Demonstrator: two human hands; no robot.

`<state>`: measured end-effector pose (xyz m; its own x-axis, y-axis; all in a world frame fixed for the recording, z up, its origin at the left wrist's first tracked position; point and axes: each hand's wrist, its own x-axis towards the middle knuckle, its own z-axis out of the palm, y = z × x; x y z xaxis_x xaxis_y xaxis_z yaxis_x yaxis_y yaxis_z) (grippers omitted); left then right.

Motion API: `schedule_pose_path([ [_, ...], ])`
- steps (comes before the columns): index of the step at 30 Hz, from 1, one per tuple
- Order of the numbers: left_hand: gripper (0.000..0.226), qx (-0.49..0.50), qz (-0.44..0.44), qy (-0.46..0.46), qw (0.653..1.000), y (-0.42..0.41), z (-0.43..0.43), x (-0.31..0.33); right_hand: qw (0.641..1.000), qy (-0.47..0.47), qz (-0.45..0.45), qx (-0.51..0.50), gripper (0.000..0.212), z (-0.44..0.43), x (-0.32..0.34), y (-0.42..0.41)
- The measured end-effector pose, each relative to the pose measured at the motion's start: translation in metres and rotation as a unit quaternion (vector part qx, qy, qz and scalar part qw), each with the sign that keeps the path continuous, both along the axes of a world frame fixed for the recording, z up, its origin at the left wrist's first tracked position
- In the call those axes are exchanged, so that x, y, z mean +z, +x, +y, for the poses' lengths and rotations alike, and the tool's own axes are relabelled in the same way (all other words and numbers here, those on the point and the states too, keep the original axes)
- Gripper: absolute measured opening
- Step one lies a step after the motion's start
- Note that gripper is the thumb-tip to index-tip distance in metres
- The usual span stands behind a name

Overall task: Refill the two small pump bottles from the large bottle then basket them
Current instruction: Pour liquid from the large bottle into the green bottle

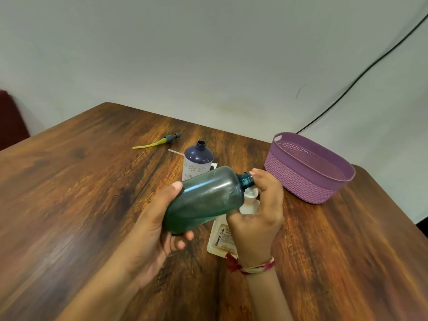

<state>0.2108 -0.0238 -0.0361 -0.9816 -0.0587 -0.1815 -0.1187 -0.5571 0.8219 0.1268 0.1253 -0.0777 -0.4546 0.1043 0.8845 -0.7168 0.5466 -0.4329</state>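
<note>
Above the table (92, 181), grips the green bottle (206, 199) round its base with the left hand (152, 225), fingers curled under. Holds it tipped near level, long axis left to right, open neck pointing right, just over the white bottle (222, 236) mouth, probably for pouring. Steadies that with the right hand (257, 223), fingers wrapped round its neck. Leaves the uncapped purple bottle (199, 161) standing behind, basket (301, 181) near on the right.

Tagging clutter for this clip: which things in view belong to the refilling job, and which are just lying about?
Job: green bottle, white bottle, navy bottle, green-tubed pump, purple basket.
Lying about: black cable, dark red object at the left edge.
</note>
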Motion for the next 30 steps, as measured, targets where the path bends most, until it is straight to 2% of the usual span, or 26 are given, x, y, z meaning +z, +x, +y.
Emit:
schedule_pose_path([
  [1,0.026,0.005,0.007,-0.011,1.000,-0.0005,-0.0003,-0.0001,1.000,-0.005,0.000,-0.007,0.046,-0.0006,0.0005,-0.0004],
  [4,0.060,0.016,0.020,-0.039,0.999,-0.0016,-0.0011,0.0016,1.000,-0.019,-0.003,-0.013,0.043,-0.0018,0.0042,0.0003],
  [6,0.069,0.016,0.019,-0.040,0.999,-0.0019,-0.0006,0.0031,1.000,-0.019,-0.011,-0.013,0.045,-0.0021,0.0062,0.0029],
  [12,0.063,0.008,0.016,-0.027,0.999,0.0001,0.0011,0.0011,0.999,0.010,-0.032,-0.003,0.056,-0.0036,0.0094,0.0060],
  [15,0.058,0.016,0.010,-0.017,1.000,0.0002,0.0026,-0.0004,1.000,-0.011,-0.014,-0.003,0.045,-0.0024,0.0076,0.0037],
  [17,0.063,0.026,0.016,-0.024,0.999,0.0000,0.0014,0.0002,1.000,-0.018,-0.011,-0.013,0.035,-0.0032,0.0083,0.0031],
  [20,0.068,0.027,0.022,-0.046,0.998,0.0000,-0.0008,0.0025,0.999,-0.016,-0.017,-0.024,0.033,-0.0032,0.0091,0.0033],
  [25,0.058,0.009,0.019,-0.042,0.999,0.0027,-0.0009,0.0048,0.999,0.005,-0.032,-0.035,0.058,-0.0084,0.0056,0.0087],
  [30,0.058,0.016,0.025,-0.030,0.999,0.0034,0.0009,0.0059,0.999,-0.025,-0.009,-0.021,0.041,-0.0092,0.0078,0.0076],
])
